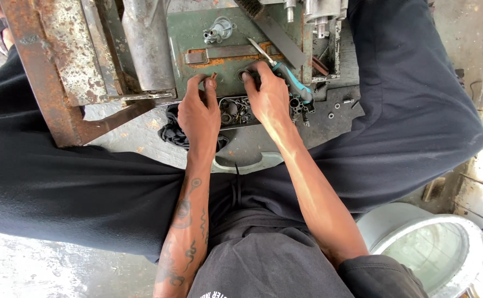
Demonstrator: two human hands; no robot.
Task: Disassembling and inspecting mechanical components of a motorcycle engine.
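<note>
The left hand pinches a small brown piece against the green machine face, while the right hand fingers grip a round fitting just right.

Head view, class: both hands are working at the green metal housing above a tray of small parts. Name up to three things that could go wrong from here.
1. Loose nuts and washers lie scattered on the concrete; they could roll away or get mixed up.
2. The left hand pinches a tiny part near the rusty, sharp-edged frame; a slip may cut skin.
3. The teal-handled pliers rest loosely by the right hand and could be knocked off.
</note>
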